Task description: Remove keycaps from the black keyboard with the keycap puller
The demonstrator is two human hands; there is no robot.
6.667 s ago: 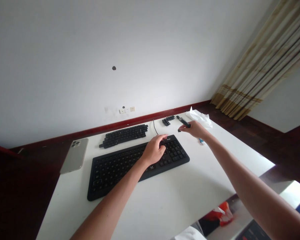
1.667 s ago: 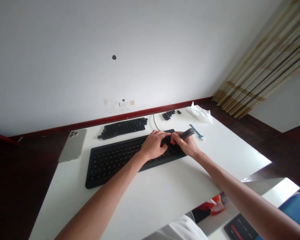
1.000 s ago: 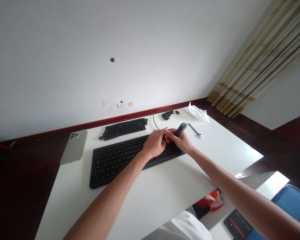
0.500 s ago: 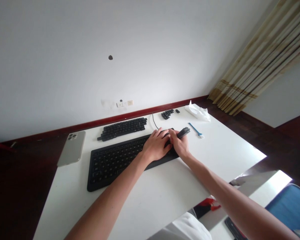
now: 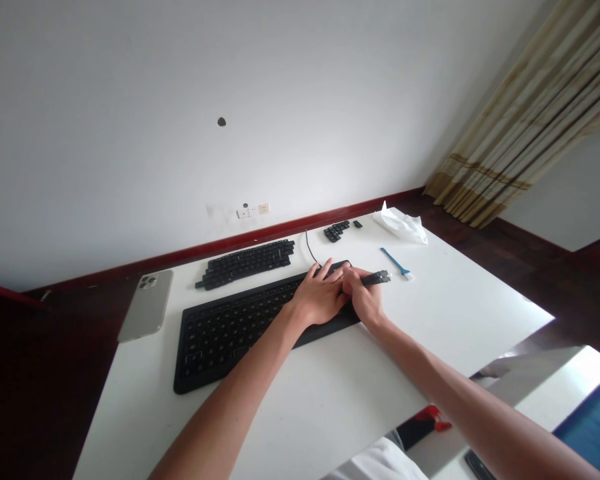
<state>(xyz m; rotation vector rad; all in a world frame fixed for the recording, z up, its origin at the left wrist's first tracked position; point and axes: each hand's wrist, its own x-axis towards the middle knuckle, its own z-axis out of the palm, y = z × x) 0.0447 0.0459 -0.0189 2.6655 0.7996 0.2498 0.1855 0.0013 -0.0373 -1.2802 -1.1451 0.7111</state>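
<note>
Left hand point(image 5: 321, 299) flat on the right end of the black keyboard point(image 5: 240, 328), fingers spread, gripping nothing; right hand point(image 5: 364, 297) closed around a dark slim tool point(image 5: 377, 277) whose tip is hidden behind the fingers. Best done, judging by the pose, with steady downward bracing and a straight, gentle lift. Loose keycaps point(image 5: 247, 263) wait in a row behind, well clear.

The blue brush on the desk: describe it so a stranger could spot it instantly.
On the white desk, look right of the black keyboard, just past the right hand. The blue brush lies flat there, short of the white tissue: the only blue, thin stick among black pieces.
</note>
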